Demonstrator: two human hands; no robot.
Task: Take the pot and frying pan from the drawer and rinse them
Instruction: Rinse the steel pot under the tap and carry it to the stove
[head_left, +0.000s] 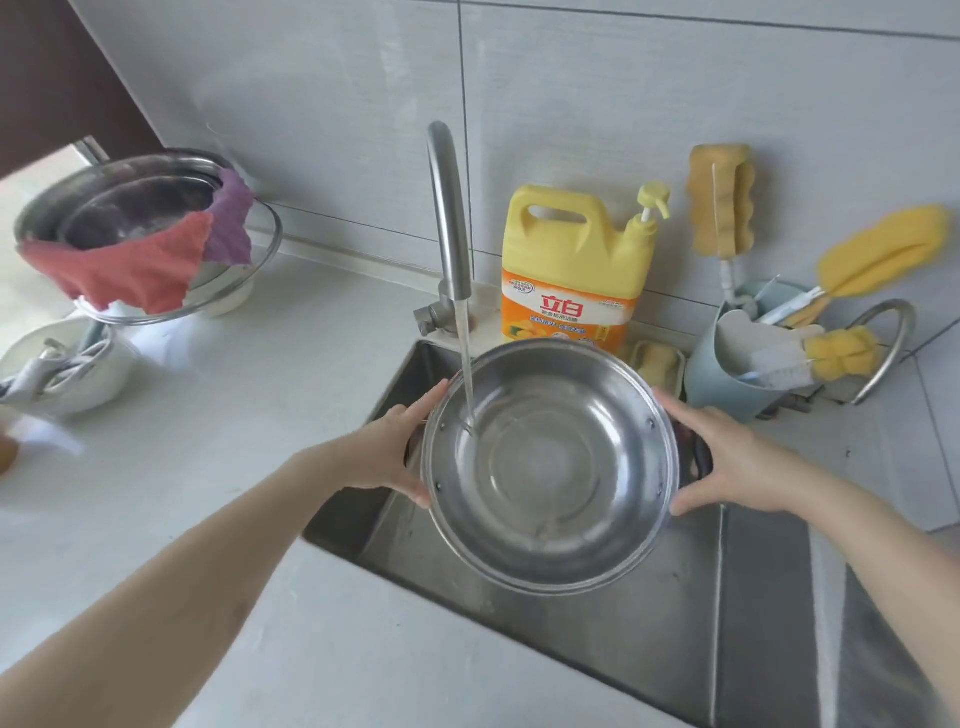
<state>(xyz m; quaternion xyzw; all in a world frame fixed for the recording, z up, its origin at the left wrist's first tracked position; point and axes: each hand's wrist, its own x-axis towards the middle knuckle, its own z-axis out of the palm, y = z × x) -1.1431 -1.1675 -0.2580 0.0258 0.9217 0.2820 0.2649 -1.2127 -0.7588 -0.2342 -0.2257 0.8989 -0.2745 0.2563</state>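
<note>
**Pot held under running tap over sink**

White surface (218, 415) wraps the left and near side of a stainless sink (649, 623); grey tiled wall behind. Steel pot (550, 467) held above the sink basin, tilted a little toward the camera, mouth up. Thin stream from the gooseneck faucet (449, 218) lands inside the pot left of centre; shallow water pooled in the bottom.

Left hand (389, 457) on the pot's left side, fingers wrapped at the rim and side handle, gripping the pot. Right hand (732, 457) on the right side, thumb low, fingers spread along the rim over the dark handle, also gripping the pot.

Behind the sink: yellow dish soap jug (571, 260) with pump, against the wall. Right of it, pale blue caddy (727, 364) holding yellow sponge brushes. Far left on the surface: stacked steel bowls (130, 202) with a red cloth (119, 265) and purple cloth (231, 218) draped over the rim; a white bowl with utensils (62, 369) in front of them.

Frying pan not in view.
</note>
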